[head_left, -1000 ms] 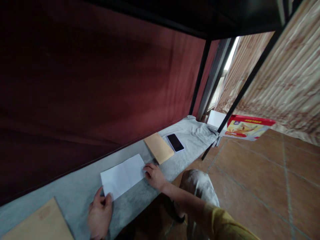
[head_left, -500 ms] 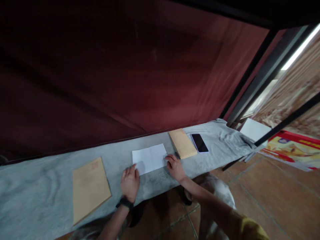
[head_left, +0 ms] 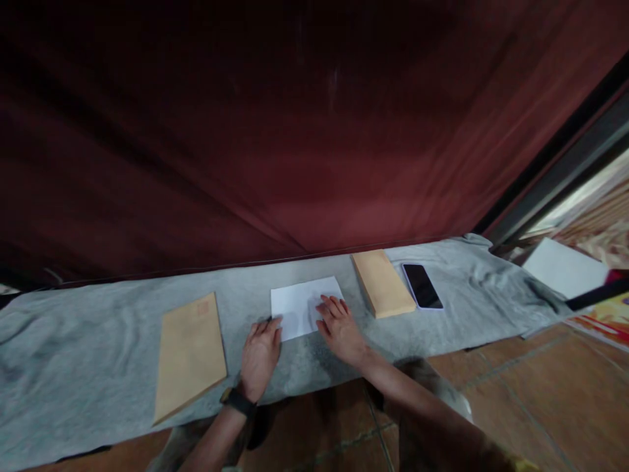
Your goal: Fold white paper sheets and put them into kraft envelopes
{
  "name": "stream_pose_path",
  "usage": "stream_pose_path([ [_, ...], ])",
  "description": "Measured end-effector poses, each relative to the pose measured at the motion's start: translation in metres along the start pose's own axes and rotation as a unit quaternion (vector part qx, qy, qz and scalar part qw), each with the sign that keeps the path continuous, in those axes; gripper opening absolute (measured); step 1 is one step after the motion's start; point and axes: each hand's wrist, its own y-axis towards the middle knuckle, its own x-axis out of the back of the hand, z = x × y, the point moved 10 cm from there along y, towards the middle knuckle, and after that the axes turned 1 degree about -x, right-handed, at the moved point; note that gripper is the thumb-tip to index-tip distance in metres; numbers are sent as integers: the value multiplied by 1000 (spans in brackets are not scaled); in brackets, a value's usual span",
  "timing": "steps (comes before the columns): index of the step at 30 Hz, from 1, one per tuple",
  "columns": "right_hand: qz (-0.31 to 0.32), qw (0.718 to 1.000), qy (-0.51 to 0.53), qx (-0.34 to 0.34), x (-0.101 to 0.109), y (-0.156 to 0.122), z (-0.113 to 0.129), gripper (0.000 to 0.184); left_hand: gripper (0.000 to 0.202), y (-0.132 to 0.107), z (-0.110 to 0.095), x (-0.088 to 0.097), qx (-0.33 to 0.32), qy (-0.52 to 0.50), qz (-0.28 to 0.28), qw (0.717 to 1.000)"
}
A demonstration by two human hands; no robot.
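Note:
A folded-looking sheet of white paper (head_left: 299, 301) lies on the grey cloth in front of me. My left hand (head_left: 260, 357), with a dark watch on the wrist, has its fingers bent around the paper's near left corner; the very tips are hard to make out. On the right part of the sheet rest the spread fingers of my right hand (head_left: 341, 331). A brown envelope (head_left: 191, 357) lies to the left of my hands. To their right is a stack of brown envelopes (head_left: 386, 285), with a dark-screened phone (head_left: 422, 286) beside it.
The grey cloth (head_left: 118, 334) covers a long narrow bench or table. Dark red fabric (head_left: 314, 164) hangs behind it. A dark frame bar (head_left: 560, 157) slants at the right, near a white box (head_left: 565, 267). Below is a brown tiled floor (head_left: 511, 393).
My right hand has shifted from the paper's right edge inward onto the sheet, its fingers now more spread. The left hand stays at the near left corner. The camera view has turned slightly.

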Motion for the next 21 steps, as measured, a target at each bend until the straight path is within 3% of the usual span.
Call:
stream_pose_path([
  [3,25,999,19,41,-15,5,13,38,39,5,3,-3,1,-20,5,1000],
  [8,18,999,21,34,-24,14,24,41,41,12,6,-9,-21,-59,26,998],
  [13,22,998,19,54,-33,11,32,45,42,12,17,-13,17,-40,34,998],
  [21,22,1000,7,-8,-42,10,21,48,42,10,18,-11,48,-15,42,998],
])
